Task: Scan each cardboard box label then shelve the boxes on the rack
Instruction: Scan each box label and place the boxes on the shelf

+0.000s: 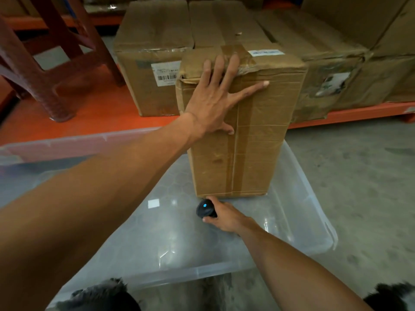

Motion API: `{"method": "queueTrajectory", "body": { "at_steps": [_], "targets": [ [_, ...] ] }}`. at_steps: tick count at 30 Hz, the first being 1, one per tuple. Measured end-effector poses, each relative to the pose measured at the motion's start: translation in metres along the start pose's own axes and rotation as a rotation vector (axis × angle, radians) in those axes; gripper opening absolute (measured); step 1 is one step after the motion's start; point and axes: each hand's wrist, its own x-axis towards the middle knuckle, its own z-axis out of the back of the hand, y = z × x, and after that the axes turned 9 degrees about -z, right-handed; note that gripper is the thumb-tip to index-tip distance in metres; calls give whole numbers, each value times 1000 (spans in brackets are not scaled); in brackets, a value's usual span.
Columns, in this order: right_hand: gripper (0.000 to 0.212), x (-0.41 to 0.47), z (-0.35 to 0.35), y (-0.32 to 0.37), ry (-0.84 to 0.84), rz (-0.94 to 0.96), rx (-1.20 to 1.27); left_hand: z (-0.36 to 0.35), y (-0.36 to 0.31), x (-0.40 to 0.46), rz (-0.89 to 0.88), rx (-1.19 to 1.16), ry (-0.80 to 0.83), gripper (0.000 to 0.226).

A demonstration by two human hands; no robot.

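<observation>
A tall taped cardboard box (253,140) stands upright on a clear plastic bin lid (298,221). A white and blue label (266,52) lies on its top face. My left hand (215,97) is spread flat against the box's upper front, fingers over the top edge. My right hand (224,215) grips a black handheld scanner (205,208) with a blue light, just below the box's bottom edge. Other cardboard boxes stand on the orange rack shelf (107,113) behind, one with a barcode label (166,75).
A red-brown plastic stool (56,63) stands on the orange shelf at the left. More boxes (336,63) fill the shelf to the right. Grey concrete floor (359,176) lies right of the bin. A second clear bin (56,144) sits at the left.
</observation>
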Motion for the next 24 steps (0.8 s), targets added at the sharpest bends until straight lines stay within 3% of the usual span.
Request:
{"method": "queueTrajectory", "body": {
  "at_steps": [8,15,20,24],
  "targets": [
    [74,0,-3,3,35,-43,-66,-1,4,5,16,-6,34,132],
    [87,-23,45,5,-50,-59,-51,1,6,8,11,6,51,134],
    [66,-44,109,25,-114,-38,92,6,5,7,6,1,86,134],
    [33,-82,160,30,-243,-110,237,19,-1,1,-10,-32,186,131]
  ]
}}
